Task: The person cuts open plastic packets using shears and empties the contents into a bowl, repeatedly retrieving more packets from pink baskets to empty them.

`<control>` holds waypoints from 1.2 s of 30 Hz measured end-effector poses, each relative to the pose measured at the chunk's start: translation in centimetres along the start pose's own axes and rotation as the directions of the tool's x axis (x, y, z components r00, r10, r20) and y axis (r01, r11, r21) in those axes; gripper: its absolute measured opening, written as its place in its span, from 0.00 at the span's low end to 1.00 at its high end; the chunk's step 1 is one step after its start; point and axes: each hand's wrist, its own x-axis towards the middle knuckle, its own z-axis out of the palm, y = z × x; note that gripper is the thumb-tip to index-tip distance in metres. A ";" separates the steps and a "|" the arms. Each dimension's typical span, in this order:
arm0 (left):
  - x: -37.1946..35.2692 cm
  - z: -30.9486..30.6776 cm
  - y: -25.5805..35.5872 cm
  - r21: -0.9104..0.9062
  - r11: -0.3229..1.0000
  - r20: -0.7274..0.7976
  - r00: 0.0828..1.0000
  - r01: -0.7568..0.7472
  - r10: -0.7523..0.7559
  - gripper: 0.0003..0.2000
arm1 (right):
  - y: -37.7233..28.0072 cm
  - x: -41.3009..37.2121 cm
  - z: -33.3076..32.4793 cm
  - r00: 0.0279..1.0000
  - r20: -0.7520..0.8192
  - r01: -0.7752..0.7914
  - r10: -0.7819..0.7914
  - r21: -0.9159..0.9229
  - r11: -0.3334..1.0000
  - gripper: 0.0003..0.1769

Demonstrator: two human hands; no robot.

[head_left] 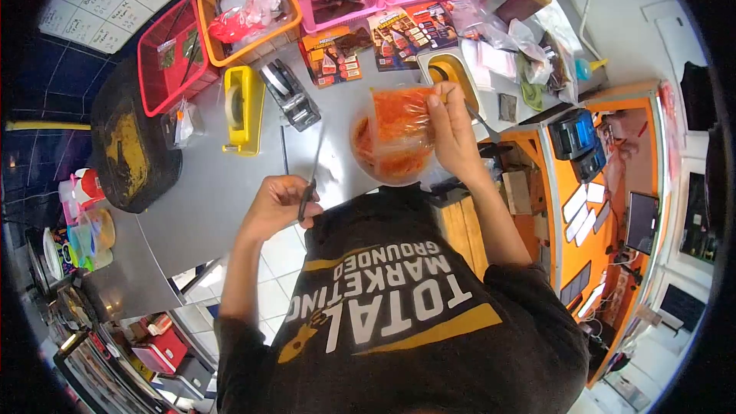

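Observation:
My left hand, at the table's front edge, is closed around the dark handle of scissors, whose blades point away from me. My right hand pinches the upper right corner of a clear plastic packet with red-orange contents. The packet hangs over a round clear bowl with reddish food inside, and hides part of it. Behind my right hand lies a steel tray with something yellow in it.
Behind stand a yellow tape dispenser, a black tape dispenser, a red basket, an orange basket and pink baskets. Printed leaflets lie beyond the bowl. A large blackened container stands at the left.

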 end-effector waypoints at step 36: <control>4.3 2.1 8.6 0.702 0.665 0.416 0.904 -0.255 -0.093 0.09 | -0.4 1.2 2.8 0.919 -0.130 0.320 -0.372 -0.303 0.897 0.07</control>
